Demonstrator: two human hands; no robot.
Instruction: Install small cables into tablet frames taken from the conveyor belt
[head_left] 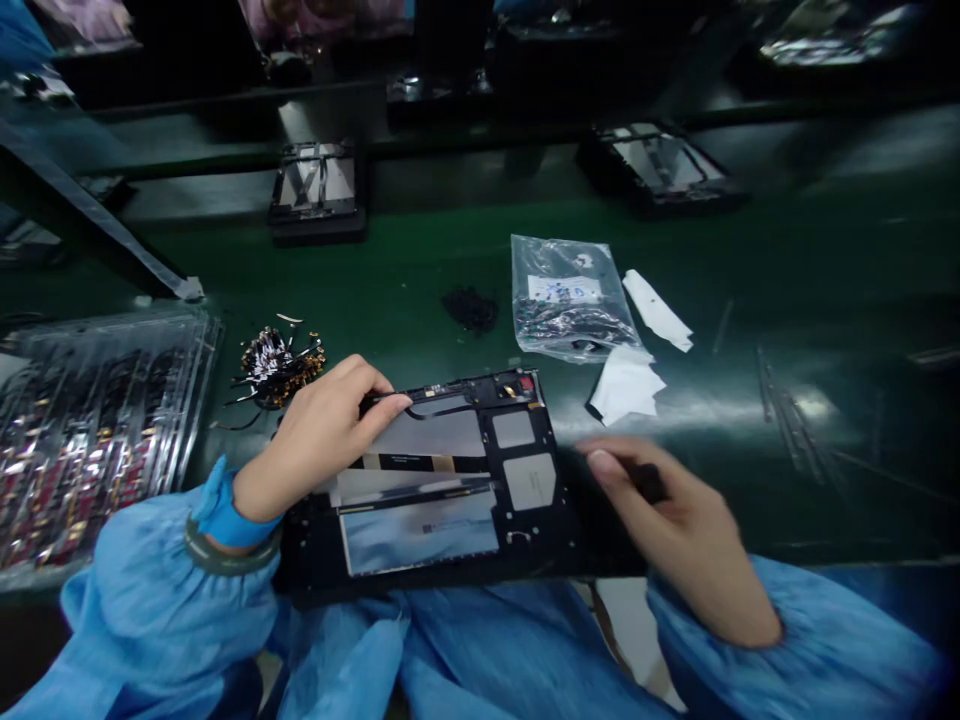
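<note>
An opened tablet back frame (517, 470), black with grey and silver panels inside, lies on the green belt (420, 270) in front of me. My left hand (315, 435) rests on its upper left part, fingers pinched on a thin black cable (450, 398) that runs along the top edge. My right hand (675, 530), blurred by motion, sits just right of the frame with its fingers closed round a small dark tool (646, 482).
A pile of small gold-and-black flex parts (279, 366) lies left of the frame. Plastic trays of parts (90, 430) fill the far left. A clear bag (562, 300), white paper scraps (626, 385) and a black clump (471, 308) lie behind. More frames (316, 190) sit further back.
</note>
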